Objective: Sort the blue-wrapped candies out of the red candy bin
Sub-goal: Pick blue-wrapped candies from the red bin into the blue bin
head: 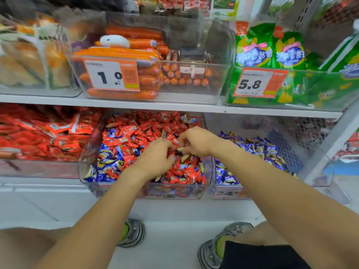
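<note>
Red candy bin [88, 144], both hands' grip curled among candies

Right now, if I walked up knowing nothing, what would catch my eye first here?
Probably the two hands, left hand and right hand, meeting over the clear middle bin on the lower shelf, heaped with red candies with blue candies mixed in, mostly at its left front. Next, the big price tags on the upper shelf's bins.

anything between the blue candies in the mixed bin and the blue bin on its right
Only the clear plastic bin walls between the mixed red candy bin and the blue candy bin; lifting blue-wrapped candies over them looks unobstructed.
</note>
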### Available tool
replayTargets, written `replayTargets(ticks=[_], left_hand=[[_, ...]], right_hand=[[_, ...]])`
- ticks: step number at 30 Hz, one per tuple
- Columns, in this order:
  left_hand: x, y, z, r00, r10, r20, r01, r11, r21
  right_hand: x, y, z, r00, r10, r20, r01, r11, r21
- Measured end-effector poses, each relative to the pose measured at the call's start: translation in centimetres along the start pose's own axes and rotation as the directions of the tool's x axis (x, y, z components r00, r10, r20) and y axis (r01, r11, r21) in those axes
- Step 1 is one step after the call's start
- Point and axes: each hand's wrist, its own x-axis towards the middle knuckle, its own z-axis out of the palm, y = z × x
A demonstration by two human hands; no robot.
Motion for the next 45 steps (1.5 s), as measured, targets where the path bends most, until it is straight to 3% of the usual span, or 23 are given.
replayTargets(ticks=[4,8,11,13,22,27,32,42,45], left_hand=[[0.2,1.7,-0.4,0.991,0.058,-0.120,-0.063,0.997,-0.036],[1.3,2.5,1.5,0.998,0.055,-0.005,-0.055,0.998,0.044],[2.1,2.1,2.5,0.991,-0.001,0.137,-0.019,0.990,0.138],[2.4,1.6,2.4,0.985,-0.012,0.170,-0.005,0.995,0.099],[1.3,0.7,-1.0,0.983,-0.025,0.182,0.076,0.957,-0.280],[0.9,1.5,-0.9,0.947,-0.111,0.303,0.156,0.979,-0.131],[0.8,0.3,0.2,0.962,-0.127,0.243,0.157,0.982,-0.108],[-1.0,0.1,-1.1,0.993,-0.045,0.108,0.064,0.982,-0.176],[-1.4,-0.1,-2.2,0.996,-0.091,-0.013,0.085,0.968,-0.236]], right_hand=[[-1.1,1.0,-1.3,0.982,-0.039,-0.184,0.055,0.995,0.082],[-2.7,1.7,-2.1,0.960,-0.005,-0.280,0.051,0.986,0.156],[-3.2,1.8,-2.2,0.974,0.015,-0.226,0.040,0.970,0.238],[-3.0,1.9,-2.3,0.979,0.042,-0.199,0.022,0.950,0.311],[1.2,1.7,-2.6,0.990,-0.033,0.135,0.035,0.999,-0.006],[2.9,1.4,-2.8,0.955,0.094,0.283,0.037,0.905,-0.424],[3.2,0.4,-1.7,0.919,0.144,0.366,0.110,0.799,-0.592],[2.7,0.9,-1.7,0.931,-0.046,0.361,0.135,0.965,-0.224],[2.0,0.5,-3.0,0.965,-0.115,0.237,0.124,0.992,-0.022]])
